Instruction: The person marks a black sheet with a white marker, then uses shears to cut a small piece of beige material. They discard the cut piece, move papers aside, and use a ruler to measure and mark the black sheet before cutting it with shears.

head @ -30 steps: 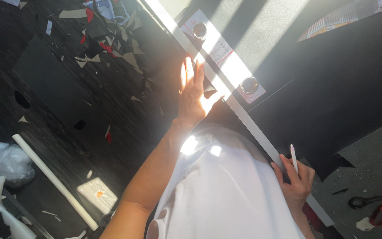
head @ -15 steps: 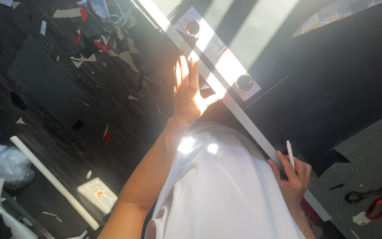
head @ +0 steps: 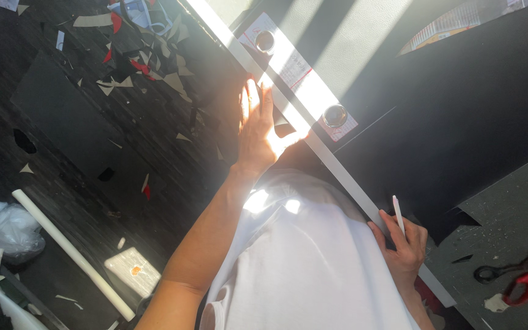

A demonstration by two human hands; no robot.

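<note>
White pencil (head: 398,214), thin, light, stiff, pinched upright in right hand (head: 403,247) fingers, lower right. Left hand (head: 258,125) lay flat, fingers spread, on long white straightedge (head: 337,174), centre frame.

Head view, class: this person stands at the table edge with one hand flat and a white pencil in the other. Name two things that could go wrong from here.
1. Harsh sunlight washes out the left hand on the long white table edge strip, so a mark there may be misjudged.
2. The right hand holds the thin white pencil loosely upright; it might slip onto the black sheet.
</note>
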